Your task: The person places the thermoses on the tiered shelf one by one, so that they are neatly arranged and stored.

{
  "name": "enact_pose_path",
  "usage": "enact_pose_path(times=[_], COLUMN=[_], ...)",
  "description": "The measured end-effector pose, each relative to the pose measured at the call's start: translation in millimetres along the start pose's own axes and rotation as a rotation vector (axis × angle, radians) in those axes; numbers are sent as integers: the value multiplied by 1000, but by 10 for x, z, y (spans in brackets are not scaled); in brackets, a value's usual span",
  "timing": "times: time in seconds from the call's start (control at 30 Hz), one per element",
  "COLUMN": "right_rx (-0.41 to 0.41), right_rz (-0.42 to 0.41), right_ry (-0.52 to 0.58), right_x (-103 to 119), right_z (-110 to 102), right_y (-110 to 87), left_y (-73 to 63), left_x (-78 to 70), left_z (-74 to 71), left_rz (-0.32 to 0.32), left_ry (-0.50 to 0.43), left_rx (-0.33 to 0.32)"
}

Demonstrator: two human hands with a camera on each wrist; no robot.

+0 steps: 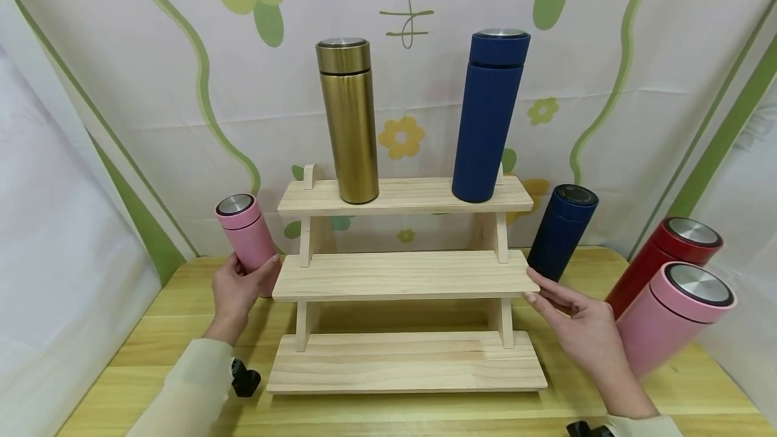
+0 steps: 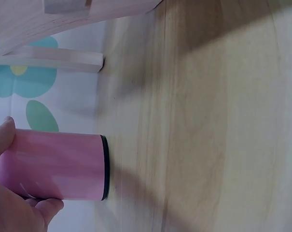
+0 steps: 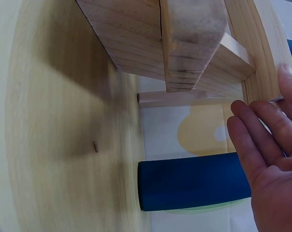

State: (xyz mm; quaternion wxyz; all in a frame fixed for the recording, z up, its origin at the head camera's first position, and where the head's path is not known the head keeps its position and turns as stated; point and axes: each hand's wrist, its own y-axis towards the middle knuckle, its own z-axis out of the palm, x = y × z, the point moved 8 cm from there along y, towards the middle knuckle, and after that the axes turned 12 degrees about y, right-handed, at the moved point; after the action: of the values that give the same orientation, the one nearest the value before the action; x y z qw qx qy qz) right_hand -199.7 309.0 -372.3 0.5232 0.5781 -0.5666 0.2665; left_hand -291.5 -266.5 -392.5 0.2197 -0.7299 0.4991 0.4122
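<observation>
My left hand [image 1: 235, 294] grips a pink thermos bottle [image 1: 251, 240] with a silver lid top, standing on the table left of the stand. Its thumb and fingers lie on opposite sides of the bottle's body. A three-tier wooden display stand [image 1: 400, 276] is in the middle. My right hand [image 1: 585, 329] pinches the right end of the middle shelf between thumb and index finger, its other fingers loosely extended. Upright on the top shelf are a gold thermos [image 1: 352, 130] at left and a tall blue thermos [image 1: 490, 120] at right. Both lower shelves are bare.
A dark blue thermos [image 1: 561, 231] stands right behind the right hand. A red thermos [image 1: 649, 258] and another pink thermos [image 1: 658, 319] stand farther right, close beside the right forearm. Behind the wooden table [image 1: 358, 417] hangs a flower-patterned cloth [image 1: 425, 86].
</observation>
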Motion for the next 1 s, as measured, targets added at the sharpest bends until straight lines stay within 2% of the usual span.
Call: enact_pose_path(times=[0.43,0.8,1.0], right_rx=[-6,-3,-7], right_rz=[8,15,10], right_ry=[-9,-1,2], right_x=[-9,-10,-7], right_z=[-15,-3,-1], right_y=[-5,-7,-13], left_y=[0,-46,-77], left_x=[15,80,99], left_z=[-1,-92,-132], left_rz=[-10,-42,-50], left_ry=[6,54,43], left_rx=[17,5,2])
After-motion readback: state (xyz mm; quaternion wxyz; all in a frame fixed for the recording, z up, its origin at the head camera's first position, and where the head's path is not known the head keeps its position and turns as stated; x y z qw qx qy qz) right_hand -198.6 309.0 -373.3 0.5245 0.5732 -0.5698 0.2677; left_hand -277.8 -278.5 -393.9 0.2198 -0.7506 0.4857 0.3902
